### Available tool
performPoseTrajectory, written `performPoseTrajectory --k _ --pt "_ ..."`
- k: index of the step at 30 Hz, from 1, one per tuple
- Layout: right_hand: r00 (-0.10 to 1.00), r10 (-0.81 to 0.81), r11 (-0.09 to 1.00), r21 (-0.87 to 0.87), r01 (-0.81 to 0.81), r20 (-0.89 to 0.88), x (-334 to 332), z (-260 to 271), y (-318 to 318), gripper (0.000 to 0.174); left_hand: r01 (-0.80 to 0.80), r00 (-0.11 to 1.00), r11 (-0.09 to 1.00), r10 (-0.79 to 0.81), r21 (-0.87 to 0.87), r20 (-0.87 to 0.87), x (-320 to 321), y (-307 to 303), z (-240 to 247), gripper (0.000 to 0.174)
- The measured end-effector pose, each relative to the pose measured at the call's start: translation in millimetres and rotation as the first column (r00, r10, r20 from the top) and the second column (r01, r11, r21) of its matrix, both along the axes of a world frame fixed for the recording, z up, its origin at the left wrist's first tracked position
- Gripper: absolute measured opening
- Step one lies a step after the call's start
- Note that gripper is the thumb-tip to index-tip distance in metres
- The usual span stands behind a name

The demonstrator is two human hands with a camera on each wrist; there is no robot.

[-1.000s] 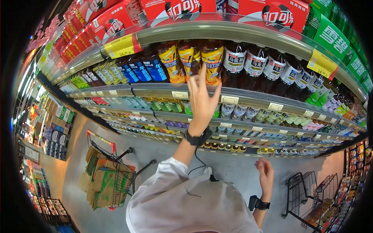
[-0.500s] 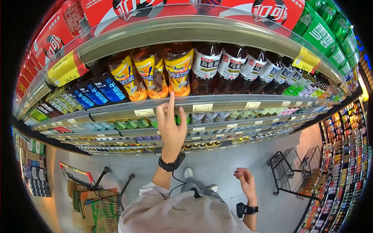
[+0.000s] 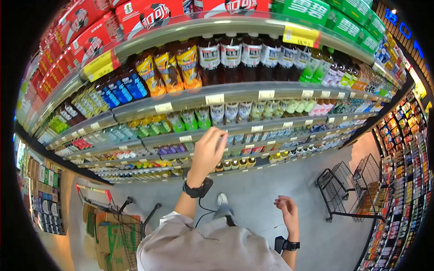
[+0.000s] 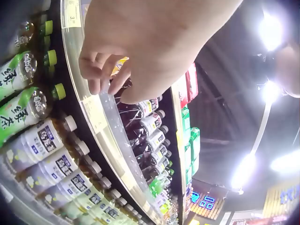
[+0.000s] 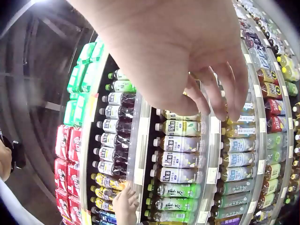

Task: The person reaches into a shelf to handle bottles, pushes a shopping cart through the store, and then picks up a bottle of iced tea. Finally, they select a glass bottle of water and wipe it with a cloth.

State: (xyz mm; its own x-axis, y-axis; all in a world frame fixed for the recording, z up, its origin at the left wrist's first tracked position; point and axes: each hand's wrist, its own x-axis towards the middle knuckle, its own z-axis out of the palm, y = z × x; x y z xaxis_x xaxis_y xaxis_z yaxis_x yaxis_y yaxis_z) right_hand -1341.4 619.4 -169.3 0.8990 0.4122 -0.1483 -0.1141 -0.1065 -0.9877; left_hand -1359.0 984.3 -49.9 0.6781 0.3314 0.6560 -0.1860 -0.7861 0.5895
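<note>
My left hand (image 3: pixel 208 151) is raised in front of the drinks shelves, empty, its fingers loosely bent. In the head view its fingertips overlap the shelf just below the green-labelled tea bottles (image 3: pixel 189 119). One shelf higher stand yellow-labelled tea bottles (image 3: pixel 168 70), beside dark bottles with white labels (image 3: pixel 230 56). The left wrist view shows the bent fingers (image 4: pixel 96 70) over the price strip (image 4: pixel 93 112). Low at my right side hangs my right hand (image 3: pixel 288 213), holding nothing, with relaxed fingers that also show in the right wrist view.
Red cola cartons (image 3: pixel 149 17) and green soda cartons (image 3: pixel 307 11) line the top shelf. A cart loaded with cardboard (image 3: pixel 113 241) stands at left on the grey floor (image 3: pixel 257 194). Wire carts (image 3: pixel 350 189) stand at right, near another stocked shelf (image 3: pixel 398 180).
My left hand has come down and away from the yellow-labelled bottles, its pointing forefinger now bent. The head view has shifted along the shelves. My right hand stays low.
</note>
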Motion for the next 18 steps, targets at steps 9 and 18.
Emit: performPoseTrajectory --k 9,18 --pt "0.970 -0.241 0.970 -0.035 0.242 0.030 -129.1 -35.5 -192.0 0.024 0.617 0.714 0.777 -0.486 0.124 -0.504 -70.2 -197.2 -33.5 0.020" --pt "0.904 -0.427 0.904 0.017 0.427 -0.010 -218.9 -57.8 -315.2 0.026 0.964 0.128 0.254 -0.690 -0.073 -0.712 -103.3 -372.5 -76.4 0.021"
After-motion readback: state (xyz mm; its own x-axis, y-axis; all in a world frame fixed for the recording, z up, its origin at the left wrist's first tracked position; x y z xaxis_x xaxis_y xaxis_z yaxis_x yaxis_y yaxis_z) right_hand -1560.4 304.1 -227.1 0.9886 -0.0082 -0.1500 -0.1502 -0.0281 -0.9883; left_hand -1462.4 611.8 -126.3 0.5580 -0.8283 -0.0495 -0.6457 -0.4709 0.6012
